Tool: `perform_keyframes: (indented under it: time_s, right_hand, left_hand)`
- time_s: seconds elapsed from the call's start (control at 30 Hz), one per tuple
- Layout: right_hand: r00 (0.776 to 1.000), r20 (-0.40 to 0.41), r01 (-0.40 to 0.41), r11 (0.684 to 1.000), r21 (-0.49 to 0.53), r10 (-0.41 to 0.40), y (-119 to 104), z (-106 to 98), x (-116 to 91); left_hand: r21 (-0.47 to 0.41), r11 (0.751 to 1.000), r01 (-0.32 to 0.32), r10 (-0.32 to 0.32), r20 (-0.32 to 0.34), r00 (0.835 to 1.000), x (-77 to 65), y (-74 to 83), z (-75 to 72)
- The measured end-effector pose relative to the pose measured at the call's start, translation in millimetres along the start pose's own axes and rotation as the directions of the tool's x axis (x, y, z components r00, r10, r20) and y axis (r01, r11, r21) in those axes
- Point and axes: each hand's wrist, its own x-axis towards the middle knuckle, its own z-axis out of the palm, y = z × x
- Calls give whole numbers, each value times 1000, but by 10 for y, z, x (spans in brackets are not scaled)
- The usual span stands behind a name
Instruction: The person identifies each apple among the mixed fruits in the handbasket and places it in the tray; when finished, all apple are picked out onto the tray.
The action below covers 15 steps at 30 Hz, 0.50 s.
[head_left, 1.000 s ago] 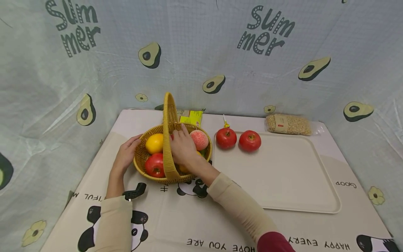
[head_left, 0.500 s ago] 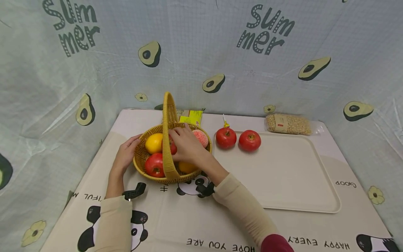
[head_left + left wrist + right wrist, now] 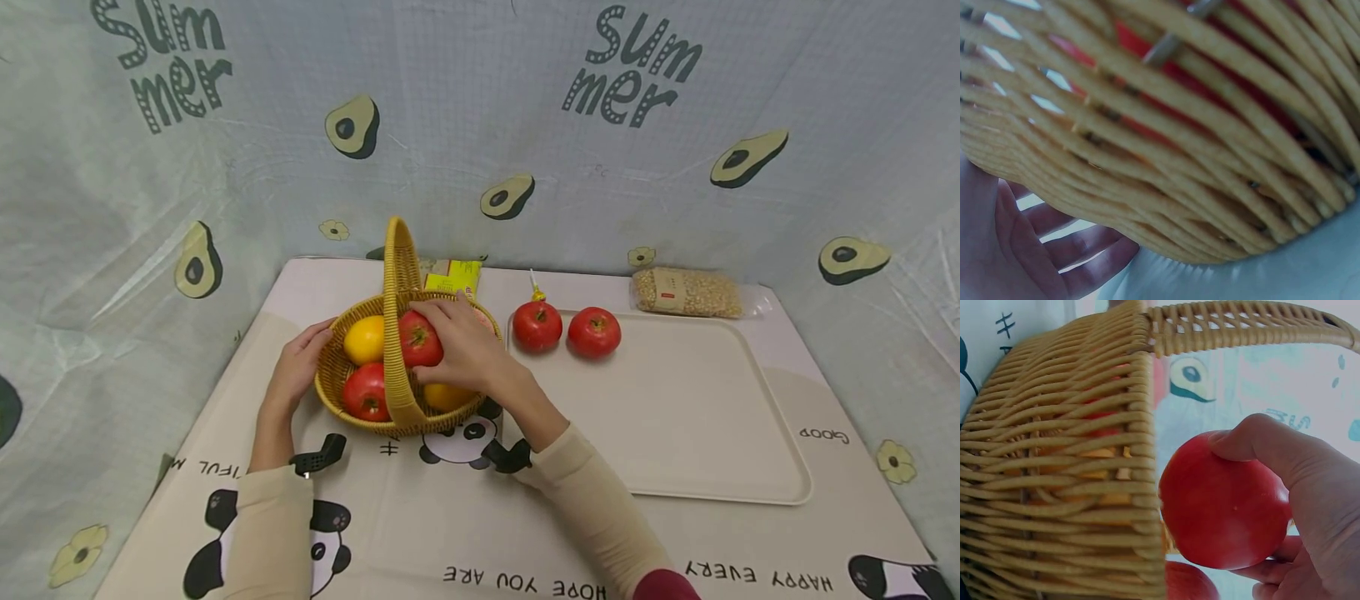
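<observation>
A woven yellow basket (image 3: 336, 408) with a tall handle stands left of centre. My left hand (image 3: 297, 367) rests against its left side, fingertips at the rim; in the left wrist view the fingers (image 3: 1060, 250) lie fairly straight along the weave. My right hand (image 3: 468, 346) grips a red tomato (image 3: 422, 339), thumb on one side and fingers on the other, over the right half of the basket. Held close to the rim, this tomato fills the middle of the right wrist view. The basket also has a lemon (image 3: 364, 339), another tomato (image 3: 365, 392), an orange fruit (image 3: 447, 397) and a mostly hidden pink fruit.
A beige tray (image 3: 705, 417) lies to the right, with two tomatoes (image 3: 593, 332) at its back left corner. Behind it are a wrapped lollipop (image 3: 537, 293) and a bag of beans or grains (image 3: 686, 292). A yellow packet (image 3: 453, 275) is behind the basket.
My right hand has gone from reaching deep among the fruit to lifting a tomato up and slightly right, uncovering the orange fruit. The left hand has stayed at the basket's side.
</observation>
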Motion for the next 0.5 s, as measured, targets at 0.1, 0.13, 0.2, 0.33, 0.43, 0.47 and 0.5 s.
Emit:
perform_keyframes:
  time_s: [0.1, 0.13, 0.2, 0.33, 0.43, 0.47, 0.5]
  right_hand:
    - [1000, -28, 5, 1000, 13, -5, 20, -38, -54]
    - [999, -36, 6, 1000, 23, -6, 26, -53, -74]
    - [999, -42, 2, 999, 44, 0, 34, -93, -114]
    - [998, -48, -37, 996, 79, 41, 55, -179, -206]
    - [995, -62, -66, 993, 99, 73, 88, -223, -283]
    - [994, -71, -69, 992, 106, 77, 105, -233, -310]
    - [994, -80, -69, 991, 110, 78, 122, -241, -339]
  left_hand:
    - [-1, 1000, 0, 0, -1, 1000, -1, -6, 9]
    - [0, 1000, -1, 1, -3, 1000, 0, -7, 9]
    - [2, 1000, -2, 2, -5, 1000, 0, -7, 10]
    - [5, 1000, -1, 1, -6, 1000, 4, -3, 4]
    - [5, 1000, 1, -1, -6, 1000, 6, -1, 4]
    - [4, 1000, 2, -2, -6, 1000, 4, -1, 6]
    - [4, 1000, 3, -3, -7, 1000, 4, -2, 6]
